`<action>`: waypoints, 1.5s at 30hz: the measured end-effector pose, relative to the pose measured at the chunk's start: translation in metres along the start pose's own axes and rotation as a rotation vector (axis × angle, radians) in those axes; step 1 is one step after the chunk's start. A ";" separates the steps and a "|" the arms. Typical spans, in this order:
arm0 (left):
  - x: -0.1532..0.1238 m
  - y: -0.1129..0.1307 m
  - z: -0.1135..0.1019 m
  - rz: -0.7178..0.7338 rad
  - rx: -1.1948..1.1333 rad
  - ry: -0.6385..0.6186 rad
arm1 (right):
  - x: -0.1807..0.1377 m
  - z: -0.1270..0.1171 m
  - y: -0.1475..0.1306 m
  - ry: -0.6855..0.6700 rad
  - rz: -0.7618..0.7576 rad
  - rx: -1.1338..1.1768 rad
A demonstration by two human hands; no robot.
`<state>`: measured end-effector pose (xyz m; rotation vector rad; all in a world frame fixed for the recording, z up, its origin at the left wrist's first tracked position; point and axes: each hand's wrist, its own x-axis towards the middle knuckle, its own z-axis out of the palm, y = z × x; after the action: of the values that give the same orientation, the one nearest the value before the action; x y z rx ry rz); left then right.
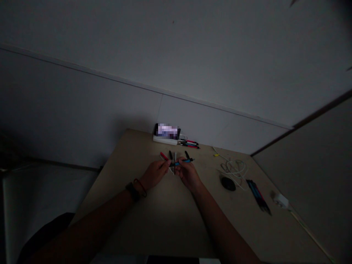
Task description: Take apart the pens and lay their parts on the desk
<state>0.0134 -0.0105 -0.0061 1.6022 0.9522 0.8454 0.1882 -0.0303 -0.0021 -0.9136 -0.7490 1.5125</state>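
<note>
Over the middle of the table, a blue-and-black pen [180, 162] lies roughly level between my two hands. My left hand [156, 173], with a dark band and a red cord at its wrist, pinches the pen's left end. Fingers of my right hand [189, 176] are curled around its right part. Just beyond my hands are a red pen part [164, 156], a black piece [171, 155], a white piece [175, 156] and another black piece [187, 155]. My fingers partly cover these, and the dim light blurs their detail.
A lit phone [167, 131] leans on a white box [165, 140] near the wall, beside several pens [190, 144]. To the right are a black mouse [228, 183], a coiled white cable [239, 169], a pen bundle [257, 197] and a white plug block [281, 201].
</note>
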 end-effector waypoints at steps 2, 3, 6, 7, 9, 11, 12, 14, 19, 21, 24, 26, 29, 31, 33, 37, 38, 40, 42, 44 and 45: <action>0.000 -0.001 0.000 0.002 0.000 -0.002 | 0.001 0.000 0.000 0.003 0.005 0.005; 0.001 -0.001 0.000 0.006 0.001 -0.003 | 0.001 0.000 0.000 0.008 0.005 0.012; 0.001 -0.001 0.000 0.011 0.005 -0.002 | 0.002 0.000 0.001 0.024 0.010 0.026; 0.000 -0.001 0.000 0.011 0.005 -0.003 | 0.002 0.000 0.001 0.028 0.012 0.027; 0.000 -0.001 0.000 0.011 0.000 -0.005 | 0.001 0.000 0.001 0.030 0.017 0.023; 0.000 -0.001 0.000 0.012 -0.002 -0.007 | 0.001 -0.001 0.002 0.018 0.013 0.015; 0.000 -0.001 0.000 0.012 -0.001 -0.006 | 0.001 -0.001 0.002 0.010 0.011 0.010; 0.000 -0.002 0.001 0.010 0.003 -0.004 | 0.001 -0.002 0.002 -0.002 0.011 0.006; 0.001 -0.001 0.000 0.007 -0.012 0.014 | 0.001 -0.001 0.001 0.006 0.011 0.015; 0.001 0.000 0.000 0.003 -0.030 0.022 | 0.001 -0.001 0.001 0.014 0.002 0.017; 0.000 0.001 0.001 0.002 -0.070 0.035 | 0.001 -0.001 0.000 0.015 -0.007 0.018; 0.000 0.000 0.002 0.002 -0.087 0.045 | 0.001 -0.001 0.000 0.011 -0.013 0.019; 0.000 -0.001 0.003 0.009 -0.086 0.051 | 0.000 0.000 0.000 0.014 -0.019 0.024; 0.000 0.000 0.003 0.031 -0.075 0.049 | 0.000 0.001 0.000 0.027 -0.015 0.029; 0.000 0.002 0.001 0.052 -0.047 0.044 | 0.000 0.002 0.000 0.044 -0.011 0.034; -0.002 0.007 -0.001 0.025 0.012 0.019 | 0.001 0.001 0.000 0.030 -0.010 0.023; -0.002 0.008 -0.001 0.010 0.018 0.019 | 0.001 0.001 0.001 0.024 -0.012 0.020; -0.004 0.009 -0.001 -0.015 0.019 0.019 | 0.001 0.000 0.001 0.022 -0.021 0.016; -0.004 0.010 -0.001 -0.034 0.009 0.010 | 0.001 -0.001 0.001 0.024 -0.035 0.015; -0.004 0.011 -0.001 -0.042 0.000 0.006 | 0.001 -0.001 0.000 0.030 -0.053 0.017; -0.004 0.011 -0.002 -0.043 -0.002 0.009 | 0.001 -0.002 -0.001 0.038 -0.063 0.021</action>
<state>0.0122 -0.0148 0.0046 1.5720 0.9884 0.8248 0.1899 -0.0294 -0.0023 -0.8924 -0.7263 1.4417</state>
